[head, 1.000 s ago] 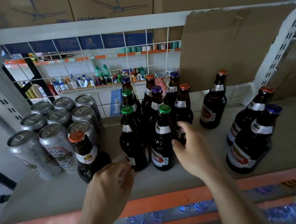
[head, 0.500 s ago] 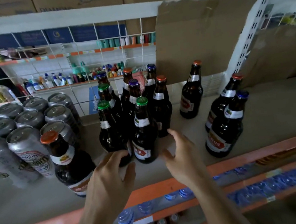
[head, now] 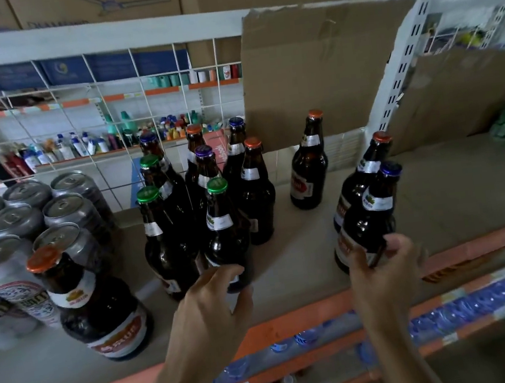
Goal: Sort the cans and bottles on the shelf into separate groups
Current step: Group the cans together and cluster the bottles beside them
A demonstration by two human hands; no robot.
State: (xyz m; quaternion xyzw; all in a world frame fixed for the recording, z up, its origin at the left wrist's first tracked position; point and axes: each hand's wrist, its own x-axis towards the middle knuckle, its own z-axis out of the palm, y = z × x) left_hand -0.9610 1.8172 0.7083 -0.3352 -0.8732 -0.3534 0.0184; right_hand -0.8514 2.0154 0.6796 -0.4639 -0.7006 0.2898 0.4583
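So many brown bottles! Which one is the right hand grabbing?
The blue-capped bottle at the front right: the right hand curls round its base. The orange-capped bottle just behind it is not held, nor are the others farther left.

Right hand (head: 384,276) gripping blue-capped bottle (head: 368,224), left hand (head: 208,306) at green-capped bottle (head: 224,233)

A white wire grid panel (head: 107,120) backs the shelf (head: 457,196). Right of the panel leans a cardboard sheet (head: 319,73); above it sit cardboard boxes (head: 91,3); behind it, a toiletries rack (head: 94,147).
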